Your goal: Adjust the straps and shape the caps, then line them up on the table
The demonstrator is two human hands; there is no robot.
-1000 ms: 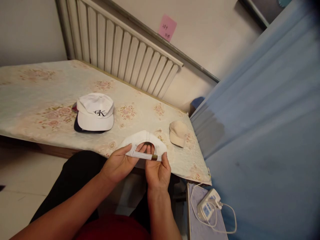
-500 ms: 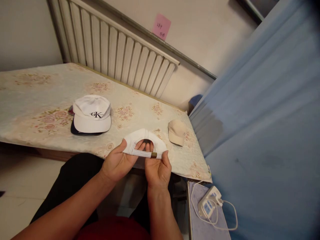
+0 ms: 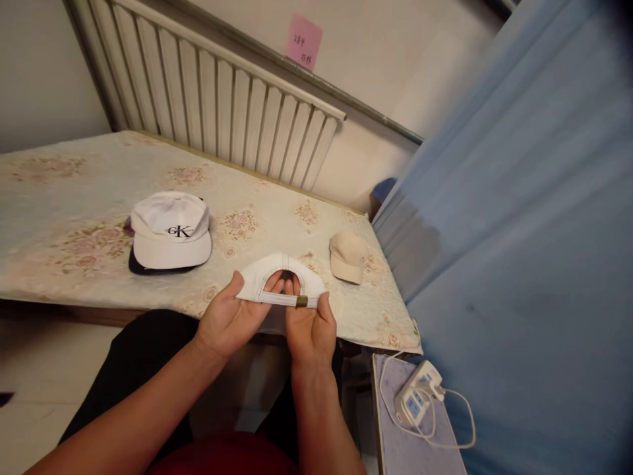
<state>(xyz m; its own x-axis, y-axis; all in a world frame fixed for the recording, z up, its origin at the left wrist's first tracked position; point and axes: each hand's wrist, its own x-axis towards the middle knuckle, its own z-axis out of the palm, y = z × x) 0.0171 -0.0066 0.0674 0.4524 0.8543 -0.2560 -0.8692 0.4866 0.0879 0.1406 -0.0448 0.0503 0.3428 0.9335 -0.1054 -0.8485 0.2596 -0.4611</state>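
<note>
Between my hands is a white baseball cap point(image 3: 250, 280), its back opening and strap with a brass-coloured buckle turned toward me. My left hand point(image 3: 228, 318) grips its left edge, thumb outside and fingers reaching inside, where they show through the opening. At the right end of the strap, my right hand point(image 3: 311, 333) holds the cap the same way, thumb up by the edge. The brim is hidden from view. To the left, a stack of caps lies on the table, topped by a white cap with black CK letters point(image 3: 171, 221). A beige cap point(image 3: 349, 256) lies to the right.
A floral cloth covers the table point(image 3: 277, 218). Behind it runs a white radiator point(image 3: 222, 105), with a pink note point(image 3: 303, 43) on the wall above. A blue curtain point(image 3: 519, 264) hangs at the right. A power strip point(image 3: 418, 394) with a white cable rests on a small side table point(image 3: 395, 455).
The view has shifted slightly. Both hands keep the same hold on the white cap, which sits almost unchanged, a touch further left and higher in the picture.
</note>
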